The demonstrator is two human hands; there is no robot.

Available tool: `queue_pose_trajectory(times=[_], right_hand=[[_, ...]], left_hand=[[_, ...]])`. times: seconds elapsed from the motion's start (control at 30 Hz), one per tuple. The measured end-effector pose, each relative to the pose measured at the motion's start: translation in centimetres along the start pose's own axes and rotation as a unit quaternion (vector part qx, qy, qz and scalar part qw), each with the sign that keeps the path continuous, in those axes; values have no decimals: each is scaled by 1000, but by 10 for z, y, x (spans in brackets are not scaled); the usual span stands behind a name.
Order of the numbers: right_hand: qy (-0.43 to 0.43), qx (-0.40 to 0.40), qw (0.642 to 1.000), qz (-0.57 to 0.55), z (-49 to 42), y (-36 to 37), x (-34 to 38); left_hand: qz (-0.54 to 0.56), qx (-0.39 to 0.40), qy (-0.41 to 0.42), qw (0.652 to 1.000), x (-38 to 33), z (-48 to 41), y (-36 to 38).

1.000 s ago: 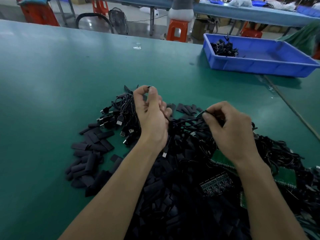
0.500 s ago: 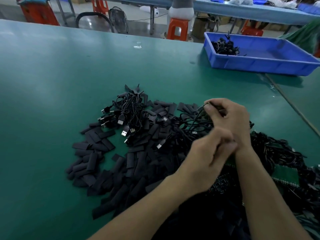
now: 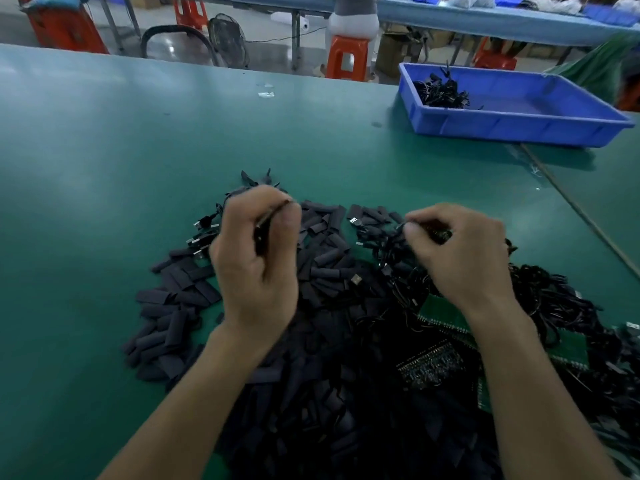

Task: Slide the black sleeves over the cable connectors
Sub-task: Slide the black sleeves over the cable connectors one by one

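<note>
— What lies nearest the person?

— A heap of black sleeves (image 3: 311, 427) on the green table (image 3: 104, 168). To its right a green circuit board (image 3: 571, 351) sits under a tangle of cables (image 3: 554, 306).

— And the hands?

— Both are raised over the heap. The left hand (image 3: 256, 271) is curled round one sleeve (image 3: 262, 233), pinched between thumb and fingers. Its long axis slants, lower end toward the palm, upper end up and to the right. The right hand (image 3: 464, 261) pinches a thin cable (image 3: 438, 233) at its fingertips. The fingers hide the plug, so I cannot tell which way it points.

— How do the two pieces stand to each other?

— About level and well apart, the sleeve to the left of the cable end, with loose sleeves on the table between them. As I judge it, the coming move must bring the hands together and turn the sleeve's open end to face the plug, because the two are not lined up now.

— Farther back?

— A blue tray (image 3: 519, 129) at the far right holds a small bundle of cables (image 3: 440, 93).
</note>
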State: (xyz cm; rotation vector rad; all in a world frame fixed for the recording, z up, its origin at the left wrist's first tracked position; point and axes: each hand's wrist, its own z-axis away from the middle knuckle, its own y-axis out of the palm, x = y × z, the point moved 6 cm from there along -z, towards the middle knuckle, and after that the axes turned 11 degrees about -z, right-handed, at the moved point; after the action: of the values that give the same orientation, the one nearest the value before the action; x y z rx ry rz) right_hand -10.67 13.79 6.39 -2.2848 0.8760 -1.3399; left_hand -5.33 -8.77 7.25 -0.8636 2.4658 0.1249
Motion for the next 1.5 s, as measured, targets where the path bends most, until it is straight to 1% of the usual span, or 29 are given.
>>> queue_pose_trajectory(times=[0.07,0.13,0.17,0.2,0.3,0.4,0.53,0.6,0.67,0.77,0.83,0.9,1.03,1.1,1.2,1.37,1.4,1.5], right_hand=[[11,114,992,57,5,12,10],[56,220,968,110,11,26,10],[70,252,957,127,14,32,11],[72,266,952,133,17,37,13],[41,272,953,128,22,52,25],[15,318,934,162,26,72,29],[41,374,901,216,30,98,18],[42,373,898,231,32,109,16],[46,359,903,232,32,117,16],[47,332,918,213,34,121,13],[46,308,932,184,35,118,11],[46,302,938,164,37,115,10],[45,280,950,135,36,108,11],[50,277,952,119,37,103,12],[50,288,950,112,40,102,11],[52,274,958,63,40,98,11],[60,263,962,38,40,97,9],[109,202,968,-103,35,88,6]], left_hand=[[-25,-3,-5,1000,9,-7,-5],[-54,26,-29,998,18,-7,-5],[-64,48,-48,996,23,-6,-3],[-70,74,-69,992,27,-3,-1],[-99,160,-130,973,42,10,10],[-101,227,-196,949,56,21,20],[-100,269,-197,937,60,21,25],[-103,274,-200,935,63,19,25],[-120,285,-203,929,68,19,24],[-193,327,-181,907,74,19,21],[-216,336,-169,901,74,17,19],[-207,340,-163,903,74,15,20],[-213,384,-188,879,78,21,23],[-197,385,-206,878,79,23,22],[-181,399,-208,875,77,24,23],[-171,401,-216,874,75,23,24],[-171,399,-218,874,75,23,24],[-173,388,-223,877,75,22,23]])
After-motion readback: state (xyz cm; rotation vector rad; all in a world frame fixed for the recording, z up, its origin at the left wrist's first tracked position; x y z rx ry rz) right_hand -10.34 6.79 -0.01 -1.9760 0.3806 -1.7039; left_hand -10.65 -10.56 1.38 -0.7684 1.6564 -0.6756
